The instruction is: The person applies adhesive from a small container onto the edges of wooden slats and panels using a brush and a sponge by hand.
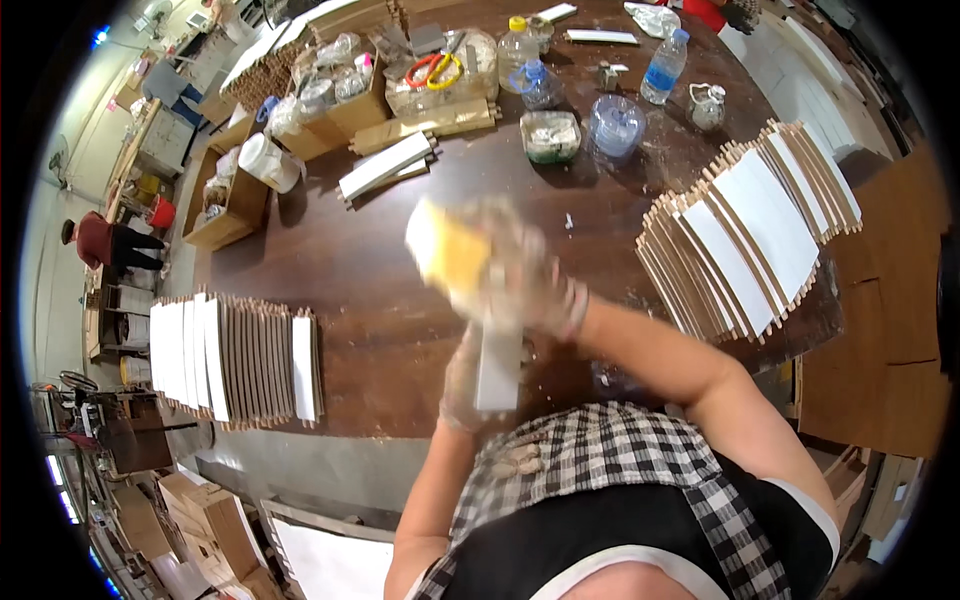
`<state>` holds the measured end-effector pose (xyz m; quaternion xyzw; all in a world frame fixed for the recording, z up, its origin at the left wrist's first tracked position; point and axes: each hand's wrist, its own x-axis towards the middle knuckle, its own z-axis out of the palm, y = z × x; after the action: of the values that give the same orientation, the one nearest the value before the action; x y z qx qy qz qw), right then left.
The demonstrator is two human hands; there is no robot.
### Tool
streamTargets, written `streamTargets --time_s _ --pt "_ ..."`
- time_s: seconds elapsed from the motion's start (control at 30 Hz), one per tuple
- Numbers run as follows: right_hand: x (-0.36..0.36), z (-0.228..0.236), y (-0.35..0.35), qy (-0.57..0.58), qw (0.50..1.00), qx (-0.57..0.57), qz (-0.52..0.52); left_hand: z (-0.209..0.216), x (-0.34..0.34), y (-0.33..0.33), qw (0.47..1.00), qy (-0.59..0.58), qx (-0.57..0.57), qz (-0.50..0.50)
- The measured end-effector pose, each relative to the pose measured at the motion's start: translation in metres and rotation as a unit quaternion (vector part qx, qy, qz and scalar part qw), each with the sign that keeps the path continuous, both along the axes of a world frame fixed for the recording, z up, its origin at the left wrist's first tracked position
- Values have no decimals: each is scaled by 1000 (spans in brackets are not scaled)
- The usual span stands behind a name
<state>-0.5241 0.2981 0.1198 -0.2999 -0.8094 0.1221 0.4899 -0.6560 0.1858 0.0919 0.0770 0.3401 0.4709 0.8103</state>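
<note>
A white slat points away from my body over the near part of the brown table. My left hand, in a pale glove, is closed on its left edge. Above the slat's far end, my gloved right hand grips a yellow and white sponge-like pad. Motion smears this hand and the pad, and I cannot tell whether the pad touches the slat. A row of white slats with pegged ends lies to the left. Another fanned stack of slats rests to the right.
Across the dark table stand a green-based tub, a clear round container, a water bottle and scissors. Loose slats, a white bucket and cardboard boxes are at far left. People work in the background.
</note>
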Motion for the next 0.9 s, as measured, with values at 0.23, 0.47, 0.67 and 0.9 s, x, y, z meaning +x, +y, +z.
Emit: streamTargets --time_s 0.23,0.47,0.67,0.9 --pt "-37 7 -40 29 993 8 115 -104 -16 -3 944 -297 132 59" --pt "-13 -35 -60 115 938 -250 210 -47 -46 12 972 16 183 145" --pt "82 -60 -42 410 765 -493 61 -28 -136 -5 496 811 281 128" --pt "62 -46 -62 321 828 -458 37 -47 -255 -33 262 962 52 -51"
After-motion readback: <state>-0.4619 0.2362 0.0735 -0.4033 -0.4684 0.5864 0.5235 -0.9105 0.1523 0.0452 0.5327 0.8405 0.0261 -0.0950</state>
